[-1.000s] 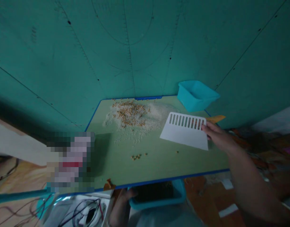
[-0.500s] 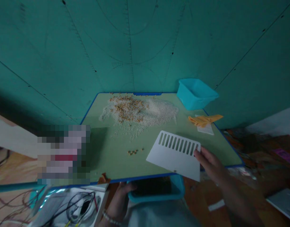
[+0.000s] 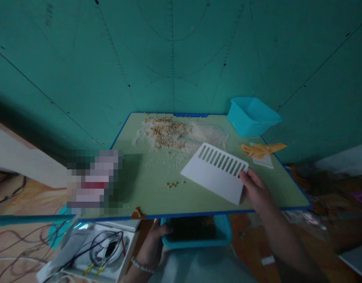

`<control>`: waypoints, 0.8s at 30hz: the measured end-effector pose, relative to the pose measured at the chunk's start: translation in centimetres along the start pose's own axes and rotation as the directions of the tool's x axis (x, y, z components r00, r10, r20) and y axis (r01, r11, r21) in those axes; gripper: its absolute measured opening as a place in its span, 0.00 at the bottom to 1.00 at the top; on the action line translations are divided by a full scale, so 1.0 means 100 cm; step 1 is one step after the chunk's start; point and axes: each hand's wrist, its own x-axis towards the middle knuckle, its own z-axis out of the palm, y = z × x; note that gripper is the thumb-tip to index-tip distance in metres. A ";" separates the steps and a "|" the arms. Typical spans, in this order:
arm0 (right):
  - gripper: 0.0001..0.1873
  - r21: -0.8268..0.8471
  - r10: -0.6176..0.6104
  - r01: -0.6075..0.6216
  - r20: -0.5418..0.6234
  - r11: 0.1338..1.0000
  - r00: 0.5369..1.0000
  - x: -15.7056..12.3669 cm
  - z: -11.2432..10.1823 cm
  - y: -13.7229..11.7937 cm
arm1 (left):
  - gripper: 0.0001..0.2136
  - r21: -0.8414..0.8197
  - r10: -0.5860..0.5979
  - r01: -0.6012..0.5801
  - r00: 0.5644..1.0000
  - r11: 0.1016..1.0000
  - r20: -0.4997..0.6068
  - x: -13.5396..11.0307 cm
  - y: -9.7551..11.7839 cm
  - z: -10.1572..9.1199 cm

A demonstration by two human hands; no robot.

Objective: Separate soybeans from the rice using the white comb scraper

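Observation:
My right hand [image 3: 254,188] grips the right edge of a flat white slotted scraper [image 3: 210,179], thumb near the end of its row of slots. The scraper is tilted above the table. Beyond it lies a pile of white rice-like grains [image 3: 212,133] with yellow-brown beans [image 3: 165,133] scattered over its left part. Several loose beans [image 3: 171,184] lie nearer the front edge. Below that edge, my left hand [image 3: 153,241] clasps the left rim of a blue plastic basin [image 3: 198,243]. The basin sits at my lap with dark contents and some beans at the right.
A second blue basin [image 3: 253,118] stands at the table's back right, with an orange cloth [image 3: 262,150] in front. A pixelated object [image 3: 94,182] is at the left. Cables lie in a white box [image 3: 129,251] at lower left. A green wall [image 3: 193,59] rises behind the table.
My right hand has moved the scraper forward, its slotted edge now nearer the grains. The whole view has shifted slightly. My left hand stays on the basin, where some beans now show.

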 end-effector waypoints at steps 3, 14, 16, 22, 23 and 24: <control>0.21 0.031 -0.022 0.023 -0.040 0.999 0.999 0.013 0.010 -0.004 | 0.20 0.000 -0.001 0.001 1.000 1.000 -0.024 -0.003 0.000 -0.013; 0.22 0.137 0.078 -0.095 0.120 0.986 0.990 0.003 0.011 -0.005 | 0.18 -0.098 0.076 -0.083 0.994 0.992 -0.073 -0.007 0.015 -0.023; 0.20 0.154 0.086 -0.119 0.203 0.981 0.975 0.001 0.010 -0.004 | 0.16 -0.103 0.062 -0.071 0.994 0.992 -0.092 -0.004 0.014 -0.023; 0.21 0.216 0.085 -0.102 0.087 0.971 0.993 0.004 0.011 0.000 | 0.17 -0.137 0.069 -0.072 0.997 0.988 -0.026 0.001 0.007 -0.027; 0.21 0.218 0.070 -0.075 0.032 0.973 0.997 0.006 0.012 -0.001 | 0.18 -0.139 0.073 -0.076 0.997 0.987 -0.028 0.001 0.006 -0.028; 0.21 0.210 0.057 -0.053 -0.012 0.976 0.998 0.007 0.014 -0.002 | 0.19 -0.139 0.077 -0.080 0.997 0.987 -0.029 0.001 0.006 -0.028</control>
